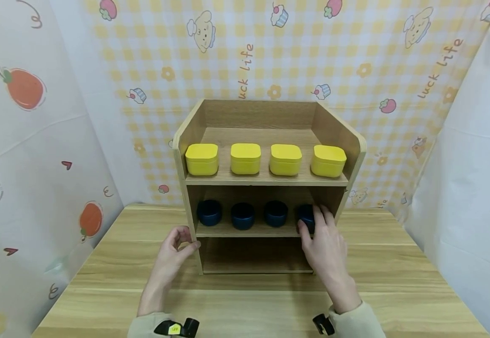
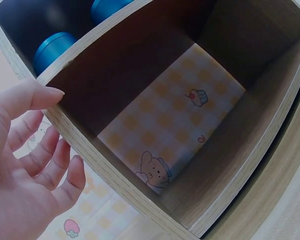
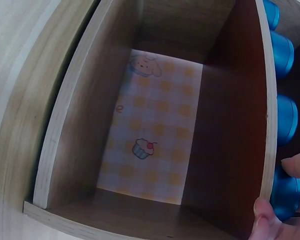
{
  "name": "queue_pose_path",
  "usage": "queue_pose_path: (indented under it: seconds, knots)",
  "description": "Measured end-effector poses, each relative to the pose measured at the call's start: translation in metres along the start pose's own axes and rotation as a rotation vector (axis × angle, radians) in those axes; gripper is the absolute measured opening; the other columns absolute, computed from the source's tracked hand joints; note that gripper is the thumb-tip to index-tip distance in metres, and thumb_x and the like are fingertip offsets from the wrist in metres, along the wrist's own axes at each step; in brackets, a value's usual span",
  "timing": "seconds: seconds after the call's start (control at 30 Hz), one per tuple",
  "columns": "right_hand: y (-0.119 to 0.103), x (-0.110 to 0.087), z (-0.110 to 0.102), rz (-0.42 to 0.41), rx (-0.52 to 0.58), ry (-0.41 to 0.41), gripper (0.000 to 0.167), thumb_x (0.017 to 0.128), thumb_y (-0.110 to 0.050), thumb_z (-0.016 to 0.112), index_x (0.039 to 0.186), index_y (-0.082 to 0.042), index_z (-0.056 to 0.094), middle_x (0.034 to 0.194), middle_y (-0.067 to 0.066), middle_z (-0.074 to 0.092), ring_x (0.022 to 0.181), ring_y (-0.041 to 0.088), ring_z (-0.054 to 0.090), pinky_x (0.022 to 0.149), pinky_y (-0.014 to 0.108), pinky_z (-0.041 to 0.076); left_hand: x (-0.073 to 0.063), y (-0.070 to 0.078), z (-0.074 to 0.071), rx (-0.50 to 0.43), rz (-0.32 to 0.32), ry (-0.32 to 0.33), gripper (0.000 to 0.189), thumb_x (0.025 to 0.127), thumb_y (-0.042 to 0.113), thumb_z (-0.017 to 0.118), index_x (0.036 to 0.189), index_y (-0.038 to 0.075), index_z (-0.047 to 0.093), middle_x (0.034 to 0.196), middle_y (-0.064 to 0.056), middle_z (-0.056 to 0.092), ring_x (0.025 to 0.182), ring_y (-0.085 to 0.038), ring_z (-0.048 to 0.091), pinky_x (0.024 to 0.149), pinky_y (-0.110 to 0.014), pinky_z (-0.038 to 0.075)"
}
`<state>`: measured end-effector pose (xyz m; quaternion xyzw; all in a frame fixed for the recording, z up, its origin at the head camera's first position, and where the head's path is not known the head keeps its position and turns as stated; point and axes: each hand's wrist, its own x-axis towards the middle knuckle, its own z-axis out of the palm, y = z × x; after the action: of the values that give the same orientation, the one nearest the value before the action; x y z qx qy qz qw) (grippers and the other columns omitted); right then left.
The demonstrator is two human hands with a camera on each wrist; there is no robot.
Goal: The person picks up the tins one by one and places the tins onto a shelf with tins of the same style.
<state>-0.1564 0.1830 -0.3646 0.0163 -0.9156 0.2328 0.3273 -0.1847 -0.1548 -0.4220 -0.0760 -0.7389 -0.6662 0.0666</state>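
Note:
A wooden shelf unit (image 1: 266, 182) holds a row of dark blue round tins on its middle tier. My right hand (image 1: 325, 244) grips the rightmost tin (image 1: 305, 215), with thumb and fingers on either side of it. That same tin (image 3: 285, 195) appears at the right edge of the right wrist view, partly covered by fingers. On the other side, my left hand (image 1: 171, 256) touches the unit's left side panel (image 2: 107, 172). Its thumb tip rests on the panel's front edge, and the loosely bent fingers lie along the outside.
Several yellow lidded boxes (image 1: 245, 158) line the top tier. Three more blue tins, including the leftmost one (image 1: 209, 212), stand left of the held one. Under them is a bottom compartment (image 1: 255, 256). The unit stands on a wooden table (image 1: 397, 277) before a patterned backdrop (image 1: 236, 56).

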Motion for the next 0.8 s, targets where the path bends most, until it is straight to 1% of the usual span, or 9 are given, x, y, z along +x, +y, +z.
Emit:
queue_pose_path:
  seconds: [0.13,0.23,0.33,0.37,0.5,0.6,0.73,0.77,0.8]
  knots:
    - [0.002,-0.002,-0.001,-0.055,0.035,0.05,0.054,0.093,-0.024,0.067,0.138,0.0,0.05,0.139,0.024,0.045,0.088,0.046,0.062,0.056,0.058,0.049,0.0,-0.001,0.001,0.001,0.002,0.006,0.031,0.089,0.004,0.069,0.113,0.001,0.049,0.105,-0.01,0.05,0.102,-0.017,0.05,0.086,-0.023,0.044]
    - [0.002,-0.004,-0.005,-0.09,0.055,0.068,0.053,0.093,-0.023,0.068,0.137,-0.002,0.05,0.138,0.023,0.045,0.076,0.035,0.063,0.052,0.05,0.049,0.0,-0.001,0.002,0.005,0.007,0.012,0.031,0.089,0.003,0.069,0.113,0.001,0.049,0.105,-0.01,0.051,0.102,-0.017,0.05,0.086,-0.024,0.044]
    - [0.002,-0.006,-0.011,-0.111,0.074,0.068,0.049,0.092,-0.022,0.068,0.135,-0.004,0.052,0.137,0.02,0.046,0.064,0.021,0.06,0.049,0.039,0.047,0.0,0.0,0.002,0.003,0.008,0.012,0.032,0.089,0.003,0.069,0.113,0.001,0.049,0.105,-0.01,0.051,0.102,-0.017,0.05,0.087,-0.024,0.044]
    - [0.002,-0.007,-0.014,-0.118,0.082,0.067,0.048,0.092,-0.021,0.068,0.134,-0.004,0.054,0.137,0.02,0.047,0.062,0.017,0.059,0.05,0.037,0.046,0.001,0.0,0.003,0.002,0.009,0.01,0.032,0.089,0.003,0.069,0.113,0.001,0.049,0.105,-0.01,0.051,0.102,-0.018,0.05,0.086,-0.024,0.044]
    - [0.003,-0.01,-0.023,-0.148,0.107,0.062,0.04,0.091,-0.017,0.069,0.128,-0.005,0.059,0.134,0.015,0.05,0.065,0.011,0.06,0.053,0.034,0.047,0.002,0.002,0.003,0.008,0.009,-0.004,0.032,0.089,0.005,0.069,0.114,0.001,0.05,0.106,-0.011,0.051,0.102,-0.018,0.05,0.086,-0.024,0.044]
    - [0.005,-0.013,-0.029,-0.182,0.125,0.044,0.038,0.09,-0.014,0.07,0.126,-0.006,0.061,0.133,0.015,0.051,0.071,0.01,0.06,0.054,0.031,0.047,0.002,0.003,0.002,0.035,0.01,-0.016,0.031,0.09,0.006,0.069,0.115,0.001,0.05,0.108,-0.011,0.052,0.103,-0.019,0.05,0.086,-0.024,0.045]
    - [0.008,-0.016,-0.036,-0.235,0.152,-0.007,0.038,0.088,-0.012,0.072,0.125,-0.006,0.062,0.135,0.016,0.05,0.078,0.011,0.059,0.056,0.027,0.045,0.002,0.006,-0.001,0.076,0.016,-0.024,0.031,0.09,0.008,0.069,0.114,0.002,0.051,0.108,-0.011,0.053,0.104,-0.019,0.05,0.087,-0.025,0.045]
    - [0.009,-0.017,-0.037,-0.244,0.156,-0.023,0.038,0.089,-0.012,0.072,0.125,-0.006,0.062,0.135,0.016,0.049,0.08,0.011,0.058,0.058,0.028,0.046,0.002,0.006,-0.001,0.089,0.019,-0.024,0.031,0.09,0.009,0.069,0.114,0.002,0.051,0.108,-0.011,0.053,0.104,-0.02,0.05,0.087,-0.026,0.045]
    - [0.011,-0.018,-0.039,-0.252,0.162,-0.04,0.038,0.089,-0.012,0.072,0.125,-0.006,0.062,0.136,0.015,0.049,0.085,0.013,0.058,0.061,0.029,0.047,0.002,0.006,-0.002,0.098,0.022,-0.027,0.03,0.09,0.009,0.07,0.114,0.002,0.051,0.108,-0.011,0.054,0.104,-0.02,0.051,0.087,-0.027,0.045]
